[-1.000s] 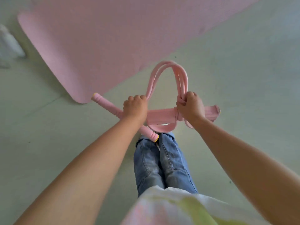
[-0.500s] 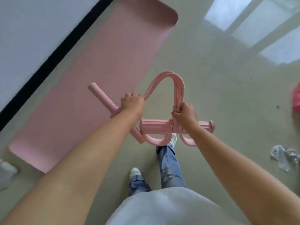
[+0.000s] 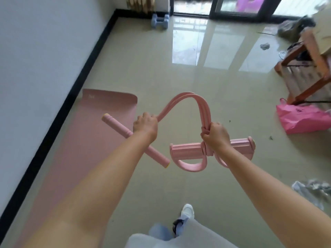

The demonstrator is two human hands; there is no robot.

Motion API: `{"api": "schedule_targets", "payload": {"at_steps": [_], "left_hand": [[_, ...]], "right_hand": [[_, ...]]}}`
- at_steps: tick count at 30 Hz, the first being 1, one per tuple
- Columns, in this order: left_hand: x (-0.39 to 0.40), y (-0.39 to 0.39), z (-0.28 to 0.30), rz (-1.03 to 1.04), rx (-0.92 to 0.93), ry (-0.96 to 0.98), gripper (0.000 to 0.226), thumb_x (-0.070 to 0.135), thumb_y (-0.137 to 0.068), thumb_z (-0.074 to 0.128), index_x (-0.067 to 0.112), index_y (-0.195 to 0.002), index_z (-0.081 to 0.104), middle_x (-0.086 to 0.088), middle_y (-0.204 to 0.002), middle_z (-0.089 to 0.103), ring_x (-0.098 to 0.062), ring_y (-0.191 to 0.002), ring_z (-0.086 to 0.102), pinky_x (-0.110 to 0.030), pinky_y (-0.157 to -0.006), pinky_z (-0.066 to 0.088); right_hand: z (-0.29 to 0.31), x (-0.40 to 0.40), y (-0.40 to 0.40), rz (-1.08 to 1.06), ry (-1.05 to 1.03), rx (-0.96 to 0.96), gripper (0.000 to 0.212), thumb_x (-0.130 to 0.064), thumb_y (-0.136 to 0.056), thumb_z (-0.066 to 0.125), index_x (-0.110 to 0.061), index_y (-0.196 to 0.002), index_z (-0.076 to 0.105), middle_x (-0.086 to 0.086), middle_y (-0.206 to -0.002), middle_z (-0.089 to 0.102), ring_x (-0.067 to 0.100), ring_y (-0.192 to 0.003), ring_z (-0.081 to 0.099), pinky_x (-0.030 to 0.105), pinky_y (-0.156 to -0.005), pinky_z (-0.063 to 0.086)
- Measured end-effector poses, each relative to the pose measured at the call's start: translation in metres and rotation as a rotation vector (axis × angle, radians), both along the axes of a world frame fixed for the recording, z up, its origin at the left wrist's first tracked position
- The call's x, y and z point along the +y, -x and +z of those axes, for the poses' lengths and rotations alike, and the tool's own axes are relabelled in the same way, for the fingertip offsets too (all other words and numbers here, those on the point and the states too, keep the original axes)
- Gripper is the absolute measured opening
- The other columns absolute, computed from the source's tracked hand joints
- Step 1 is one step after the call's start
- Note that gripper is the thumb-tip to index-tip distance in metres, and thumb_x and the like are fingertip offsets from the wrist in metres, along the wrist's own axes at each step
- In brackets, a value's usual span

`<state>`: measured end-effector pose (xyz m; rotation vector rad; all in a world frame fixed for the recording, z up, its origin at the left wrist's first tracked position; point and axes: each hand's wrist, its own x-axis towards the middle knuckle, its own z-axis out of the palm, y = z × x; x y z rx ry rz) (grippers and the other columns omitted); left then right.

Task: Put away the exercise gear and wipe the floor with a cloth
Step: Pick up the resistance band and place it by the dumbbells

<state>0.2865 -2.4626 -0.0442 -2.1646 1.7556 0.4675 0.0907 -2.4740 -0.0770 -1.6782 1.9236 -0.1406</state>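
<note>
View has lifted; both hands (image 3: 145,126) still grip the pink pedal puller (image 3: 186,151).

Both bare arms reach forward from the near edge, forearms angling in toward the middle. The left hand (image 3: 145,126) is out on the left, back of the hand up, fingers curled tight round the pink handle bar (image 3: 125,134). The right hand (image 3: 215,136) sits a little nearer and to the right, knuckles up, fist closed round the bunched pink bands (image 3: 204,120). The two hands are held apart, both wrists roughly straight, and both are clear of the floor.
</note>
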Motion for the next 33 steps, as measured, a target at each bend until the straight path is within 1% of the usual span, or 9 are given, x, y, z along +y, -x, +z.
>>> {"api": "schedule_targets", "payload": {"at_steps": [5,8,10,13,16,18,22,27,33], "left_hand": [[-0.117,-0.021,0.004,0.023,-0.038,-0.002,0.042,0.005,-0.095,0.044,0.007,-0.136,0.037,-0.018,-0.135,0.038,-0.033,-0.128,0.04,-0.038,-0.104,0.038],[-0.202,-0.046,0.004,0.031,-0.092,0.015,0.043,0.003,-0.093,0.043,0.005,-0.136,0.035,-0.018,-0.136,0.035,-0.033,-0.129,0.039,-0.038,-0.104,0.038],[-0.264,-0.063,0.005,0.028,-0.09,0.019,0.044,0.002,-0.093,0.042,0.005,-0.137,0.035,-0.017,-0.135,0.034,-0.033,-0.128,0.039,-0.038,-0.104,0.039],[-0.354,-0.083,0.007,-0.041,-0.092,-0.024,0.051,0.002,-0.089,0.052,0.007,-0.137,0.035,-0.015,-0.135,0.034,-0.031,-0.127,0.04,-0.037,-0.103,0.039],[-0.436,-0.103,0.012,-0.087,-0.1,-0.063,0.052,0.002,-0.089,0.052,0.008,-0.138,0.034,-0.013,-0.134,0.034,-0.03,-0.127,0.04,-0.037,-0.103,0.039],[-0.486,-0.115,0.017,-0.106,-0.095,-0.06,0.049,0.001,-0.091,0.047,0.007,-0.138,0.034,-0.013,-0.134,0.034,-0.03,-0.126,0.041,-0.037,-0.103,0.039],[-0.606,-0.143,0.026,-0.147,-0.12,0.033,0.044,0.0,-0.093,0.043,0.004,-0.136,0.036,-0.013,-0.132,0.037,-0.031,-0.124,0.043,-0.037,-0.101,0.041],[-0.75,-0.176,0.035,-0.25,-0.176,0.088,0.044,-0.002,-0.092,0.044,0.006,-0.134,0.039,-0.013,-0.133,0.039,-0.031,-0.125,0.042,-0.038,-0.1,0.041],[-0.893,-0.229,0.048,-0.313,-0.152,0.055,0.061,-0.005,-0.091,0.042,0.021,-0.144,0.027,-0.01,-0.133,0.04,-0.03,-0.123,0.042,-0.038,-0.096,0.04]], "right_hand": [[0.003,-0.127,-0.01,0.063,0.029,0.06,0.028,-0.02,-0.094,0.046,0.001,-0.11,0.056,0.019,-0.112,0.056,0.035,-0.104,0.053,0.038,-0.082,0.045],[0.005,-0.209,-0.035,0.116,0.043,0.07,0.03,-0.018,-0.095,0.046,0.001,-0.119,0.047,0.019,-0.114,0.055,0.036,-0.105,0.052,0.039,-0.083,0.043],[0.007,-0.267,-0.051,0.117,0.066,0.048,0.04,-0.015,-0.094,0.045,-0.002,-0.131,0.035,0.019,-0.113,0.058,0.036,-0.101,0.054,0.039,-0.08,0.043],[0.012,-0.354,-0.067,0.073,0.048,-0.023,0.066,-0.014,-0.095,0.04,-0.018,-0.15,0.003,0.005,-0.095,0.057,0.023,-0.076,0.053,0.029,-0.063,0.037],[0.025,-0.436,-0.081,0.097,0.024,-0.003,0.073,-0.016,-0.096,0.037,-0.027,-0.148,-0.014,0.004,-0.091,0.05,0.02,-0.072,0.046,0.029,-0.068,0.032],[0.028,-0.485,-0.086,0.142,0.023,0.028,0.074,-0.016,-0.096,0.036,-0.031,-0.147,-0.015,0.008,-0.095,0.054,0.019,-0.072,0.046,0.03,-0.068,0.032],[0.026,-0.602,-0.102,0.257,0.004,0.204,0.074,-0.014,-0.097,0.038,-0.031,-0.148,-0.012,0.015,-0.113,0.054,0.027,-0.092,0.052,0.034,-0.073,0.039],[0.014,-0.758,-0.14,0.414,0.021,0.275,0.069,-0.009,-0.094,0.04,-0.032,-0.15,0.006,0.018,-0.117,0.051,0.033,-0.107,0.052,0.038,-0.085,0.044],[0.013,-0.934,-0.205,0.518,-0.035,0.234,0.067,-0.007,-0.093,0.038,-0.034,-0.148,0.011,0.014,-0.114,0.052,0.03,-0.098,0.053,0.035,-0.075,0.042]]}}
